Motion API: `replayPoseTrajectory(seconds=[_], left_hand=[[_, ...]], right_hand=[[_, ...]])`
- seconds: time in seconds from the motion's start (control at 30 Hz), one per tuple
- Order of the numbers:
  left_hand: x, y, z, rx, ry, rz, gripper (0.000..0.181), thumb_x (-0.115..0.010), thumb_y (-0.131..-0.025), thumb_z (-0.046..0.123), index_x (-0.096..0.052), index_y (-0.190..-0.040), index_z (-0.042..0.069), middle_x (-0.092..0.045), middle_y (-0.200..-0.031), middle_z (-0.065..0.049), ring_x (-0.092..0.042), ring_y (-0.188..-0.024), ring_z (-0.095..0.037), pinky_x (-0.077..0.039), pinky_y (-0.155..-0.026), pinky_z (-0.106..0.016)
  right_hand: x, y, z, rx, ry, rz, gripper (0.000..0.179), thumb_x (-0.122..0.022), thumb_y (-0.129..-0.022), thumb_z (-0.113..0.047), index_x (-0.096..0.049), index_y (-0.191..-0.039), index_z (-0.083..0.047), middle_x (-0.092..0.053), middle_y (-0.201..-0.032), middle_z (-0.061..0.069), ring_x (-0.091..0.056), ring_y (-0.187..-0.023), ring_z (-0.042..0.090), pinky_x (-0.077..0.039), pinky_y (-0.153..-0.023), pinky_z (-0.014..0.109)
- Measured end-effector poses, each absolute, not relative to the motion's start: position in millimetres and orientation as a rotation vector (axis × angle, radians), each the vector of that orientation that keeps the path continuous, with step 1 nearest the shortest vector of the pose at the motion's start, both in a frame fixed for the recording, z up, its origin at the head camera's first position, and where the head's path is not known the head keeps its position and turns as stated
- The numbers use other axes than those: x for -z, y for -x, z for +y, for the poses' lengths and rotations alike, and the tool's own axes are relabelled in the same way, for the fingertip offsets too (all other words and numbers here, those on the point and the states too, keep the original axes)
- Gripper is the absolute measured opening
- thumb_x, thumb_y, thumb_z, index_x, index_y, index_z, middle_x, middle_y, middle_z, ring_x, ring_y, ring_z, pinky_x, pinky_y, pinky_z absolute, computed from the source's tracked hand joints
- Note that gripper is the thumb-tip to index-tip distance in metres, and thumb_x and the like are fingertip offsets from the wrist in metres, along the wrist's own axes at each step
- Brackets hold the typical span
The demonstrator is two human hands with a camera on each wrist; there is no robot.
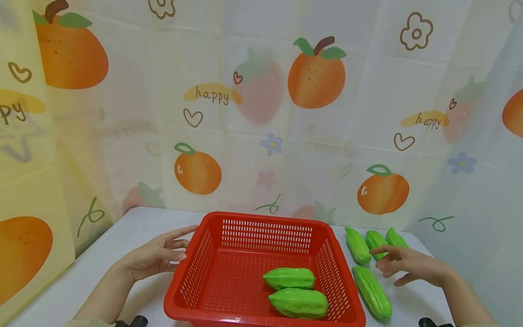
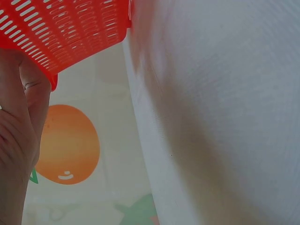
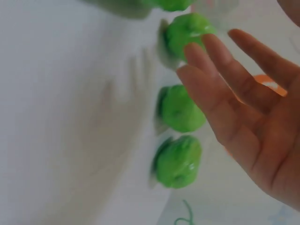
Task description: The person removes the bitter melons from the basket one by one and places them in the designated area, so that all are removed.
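A red plastic basket (image 1: 261, 259) with slotted walls stands in the middle of the table. Inside it, toward the near right, lie two green ridged bitter melons (image 1: 298, 303), side by side. My left hand (image 1: 153, 256) rests against the basket's left rim with loosely extended fingers; the left wrist view shows its fingers by the red rim (image 2: 54, 79), fingertips partly hidden. To the right of the basket, my right hand (image 1: 412, 265) hovers with spread fingers and holds nothing. Near it several more bitter melons (image 1: 372, 293) lie on the table, one partly hidden behind its fingers.
The white table (image 1: 425, 299) carries the basket and the melons. Behind it hangs a curtain (image 1: 261, 150) printed with oranges and strawberries, which also runs along both sides.
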State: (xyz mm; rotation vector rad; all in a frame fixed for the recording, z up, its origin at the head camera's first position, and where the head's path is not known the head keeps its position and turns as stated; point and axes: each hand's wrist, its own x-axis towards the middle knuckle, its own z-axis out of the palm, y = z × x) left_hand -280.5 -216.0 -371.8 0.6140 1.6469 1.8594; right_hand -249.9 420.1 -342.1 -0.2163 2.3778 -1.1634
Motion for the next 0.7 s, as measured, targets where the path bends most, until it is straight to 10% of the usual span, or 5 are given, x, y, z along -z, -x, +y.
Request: replayPoseTrajectory(seconds=[0.7], left_hand=[[371.9, 279.7, -216.3, -1.869, -0.629, 1.623, 0.073, -0.054, -0.096, 0.006, -0.017, -0.158, 0.015, -0.064, -0.113, 0.002, -0.069, -0.098, -0.011, -0.059, -0.090, -0.037]], right_hand=[[296.3, 241.9, 348.0, 1.281, 0.618, 2.742, 0.042, -0.056, -0.098, -0.021, -0.052, -0.137, -0.004, -0.056, -0.136, 0.026, -0.062, -0.107, -0.009, -0.056, -0.084, 0.024]])
